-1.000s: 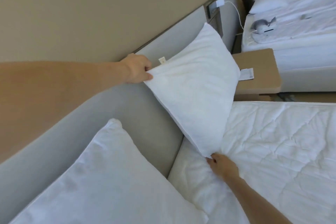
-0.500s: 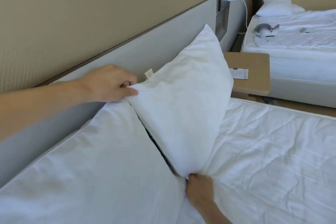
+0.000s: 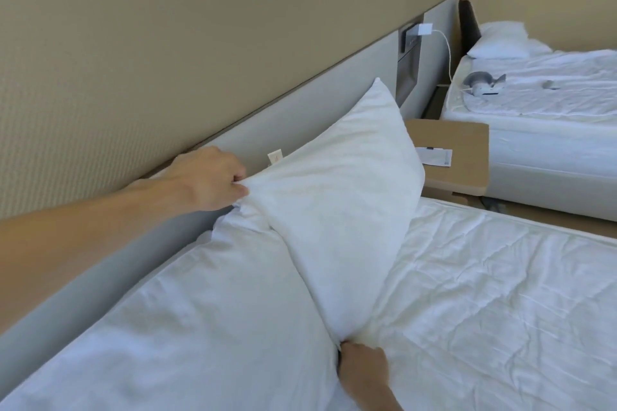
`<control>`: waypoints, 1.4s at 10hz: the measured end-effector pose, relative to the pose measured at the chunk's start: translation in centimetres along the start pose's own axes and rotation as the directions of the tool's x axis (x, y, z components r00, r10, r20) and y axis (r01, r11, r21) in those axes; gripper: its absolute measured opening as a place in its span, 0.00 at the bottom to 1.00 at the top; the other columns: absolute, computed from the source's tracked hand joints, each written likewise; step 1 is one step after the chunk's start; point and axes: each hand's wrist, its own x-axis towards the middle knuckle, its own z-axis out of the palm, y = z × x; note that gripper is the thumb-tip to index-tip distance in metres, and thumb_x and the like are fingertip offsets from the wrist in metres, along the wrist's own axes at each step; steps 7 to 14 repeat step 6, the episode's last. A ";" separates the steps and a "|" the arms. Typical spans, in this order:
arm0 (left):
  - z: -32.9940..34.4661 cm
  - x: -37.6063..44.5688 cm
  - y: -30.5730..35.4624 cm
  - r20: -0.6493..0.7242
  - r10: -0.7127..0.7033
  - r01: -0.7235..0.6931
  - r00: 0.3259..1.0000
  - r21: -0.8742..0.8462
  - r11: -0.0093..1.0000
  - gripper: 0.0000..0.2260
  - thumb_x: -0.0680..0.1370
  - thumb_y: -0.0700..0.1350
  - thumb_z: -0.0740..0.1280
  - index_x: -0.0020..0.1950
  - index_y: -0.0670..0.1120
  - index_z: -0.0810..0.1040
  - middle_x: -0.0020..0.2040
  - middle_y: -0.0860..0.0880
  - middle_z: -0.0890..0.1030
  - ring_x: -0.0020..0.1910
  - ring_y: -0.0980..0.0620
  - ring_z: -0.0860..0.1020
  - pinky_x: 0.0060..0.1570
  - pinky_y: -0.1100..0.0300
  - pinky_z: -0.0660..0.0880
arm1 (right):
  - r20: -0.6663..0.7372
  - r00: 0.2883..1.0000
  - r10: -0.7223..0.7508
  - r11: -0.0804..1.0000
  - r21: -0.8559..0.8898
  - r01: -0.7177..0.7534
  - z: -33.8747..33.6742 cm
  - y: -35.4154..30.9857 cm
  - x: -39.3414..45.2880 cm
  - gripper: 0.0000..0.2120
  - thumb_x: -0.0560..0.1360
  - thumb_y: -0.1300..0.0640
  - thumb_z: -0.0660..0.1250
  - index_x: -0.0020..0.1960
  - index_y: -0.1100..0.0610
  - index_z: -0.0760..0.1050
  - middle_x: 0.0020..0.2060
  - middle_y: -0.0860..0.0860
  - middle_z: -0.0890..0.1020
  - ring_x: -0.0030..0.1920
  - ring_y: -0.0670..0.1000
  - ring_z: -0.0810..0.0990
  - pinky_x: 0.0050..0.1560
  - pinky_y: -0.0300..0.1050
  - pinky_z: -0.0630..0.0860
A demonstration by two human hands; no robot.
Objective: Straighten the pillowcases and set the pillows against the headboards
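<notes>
A white pillow (image 3: 337, 203) stands tilted on one corner against the grey headboard (image 3: 300, 110), a small tag showing at its upper edge. My left hand (image 3: 210, 177) pinches its left corner. My right hand (image 3: 362, 374) grips its bottom corner down on the mattress (image 3: 494, 294). A second white pillow (image 3: 187, 327) lies at the lower left along the headboard, its upper corner tucked just under the first pillow's left corner.
A tan bedside table (image 3: 464, 157) with a paper slip stands beyond the pillow. Past it is a second bed (image 3: 547, 117) with a white pillow (image 3: 500, 43), a grey device and a cable running to a wall charger (image 3: 524, 28).
The held pillow has come down and closer to the near pillow, whose corner it now meets. My right hand has pressed its bottom corner onto the mattress. The view has shifted lower.
</notes>
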 end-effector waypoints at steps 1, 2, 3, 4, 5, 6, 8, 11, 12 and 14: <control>0.9 -0.5 0.1 -0.054 0.009 -0.006 0.999 0.061 0.998 0.16 0.76 0.53 0.65 0.30 0.51 0.67 0.34 0.53 0.72 0.45 0.45 0.75 0.38 0.57 0.64 | -0.007 1.000 -0.021 1.000 -0.024 0.021 0.6 0.4 0.3 0.15 0.79 0.56 0.52 0.57 0.51 0.76 0.57 0.48 0.82 0.59 0.52 0.80 0.58 0.48 0.69; 1.0 -0.3 0.3 -0.079 0.020 -0.013 0.997 0.091 0.996 0.13 0.78 0.54 0.65 0.35 0.50 0.72 0.39 0.50 0.77 0.46 0.45 0.76 0.38 0.56 0.64 | -0.003 0.996 -0.084 0.995 -0.054 0.084 1.0 0.9 0.8 0.14 0.80 0.57 0.53 0.55 0.54 0.76 0.55 0.52 0.83 0.57 0.55 0.81 0.56 0.48 0.74; 0.8 -0.7 0.3 -0.047 0.005 -0.002 0.999 0.081 0.997 0.10 0.78 0.52 0.64 0.37 0.52 0.71 0.43 0.49 0.79 0.48 0.45 0.76 0.40 0.55 0.64 | 0.094 0.989 -0.113 0.992 0.061 0.107 0.3 1.8 0.6 0.12 0.82 0.53 0.52 0.42 0.50 0.67 0.52 0.53 0.82 0.52 0.54 0.80 0.55 0.48 0.73; -0.4 -1.7 0.9 0.023 -0.032 0.034 0.999 -0.089 0.995 0.08 0.78 0.52 0.64 0.40 0.52 0.73 0.43 0.51 0.81 0.42 0.52 0.75 0.42 0.56 0.68 | 0.253 0.963 -0.095 0.883 0.468 -0.035 -2.2 3.2 -1.2 0.13 0.82 0.44 0.54 0.42 0.48 0.66 0.40 0.46 0.74 0.44 0.48 0.74 0.44 0.41 0.71; -0.4 -4.1 1.7 0.066 -0.103 0.119 0.993 -0.321 0.940 0.12 0.80 0.50 0.62 0.39 0.46 0.75 0.34 0.48 0.83 0.39 0.54 0.78 0.53 0.55 0.74 | 0.217 0.972 -0.085 0.784 0.617 -0.069 -4.0 4.5 -3.4 0.12 0.81 0.46 0.57 0.55 0.52 0.75 0.49 0.48 0.77 0.52 0.49 0.76 0.52 0.43 0.70; -0.4 -6.8 1.7 -0.010 -0.259 0.227 0.966 -0.450 0.864 0.11 0.80 0.49 0.62 0.44 0.44 0.78 0.38 0.44 0.84 0.45 0.46 0.80 0.50 0.54 0.75 | 0.043 0.999 -0.019 0.679 0.734 -0.018 -5.6 4.2 -5.0 0.12 0.81 0.53 0.58 0.51 0.55 0.78 0.44 0.48 0.81 0.51 0.51 0.79 0.50 0.42 0.72; -0.4 -6.8 1.7 -0.010 -0.259 0.227 0.966 -0.450 0.864 0.11 0.80 0.49 0.62 0.44 0.44 0.78 0.38 0.44 0.84 0.45 0.46 0.80 0.50 0.54 0.75 | 0.043 0.999 -0.019 0.679 0.734 -0.018 -5.6 4.2 -5.0 0.12 0.81 0.53 0.58 0.51 0.55 0.78 0.44 0.48 0.81 0.51 0.51 0.79 0.50 0.42 0.72; -0.4 -6.8 1.7 -0.010 -0.259 0.227 0.966 -0.450 0.864 0.11 0.80 0.49 0.62 0.44 0.44 0.78 0.38 0.44 0.84 0.45 0.46 0.80 0.50 0.54 0.75 | 0.043 0.999 -0.019 0.679 0.734 -0.018 -5.6 4.2 -5.0 0.12 0.81 0.53 0.58 0.51 0.55 0.78 0.44 0.48 0.81 0.51 0.51 0.79 0.50 0.42 0.72; -0.4 -6.8 1.7 -0.010 -0.259 0.227 0.966 -0.450 0.864 0.11 0.80 0.49 0.62 0.44 0.44 0.78 0.38 0.44 0.84 0.45 0.46 0.80 0.50 0.54 0.75 | 0.043 0.999 -0.019 0.679 0.734 -0.018 -5.6 4.2 -5.0 0.12 0.81 0.53 0.58 0.51 0.55 0.78 0.44 0.48 0.81 0.51 0.51 0.79 0.50 0.42 0.72; -0.4 -6.8 1.7 -0.010 -0.259 0.227 0.966 -0.450 0.864 0.11 0.80 0.49 0.62 0.44 0.44 0.78 0.38 0.44 0.84 0.45 0.46 0.80 0.50 0.54 0.75 | 0.043 0.999 -0.019 0.679 0.734 -0.018 -5.6 4.2 -5.0 0.12 0.81 0.53 0.58 0.51 0.55 0.78 0.44 0.48 0.81 0.51 0.51 0.79 0.50 0.42 0.72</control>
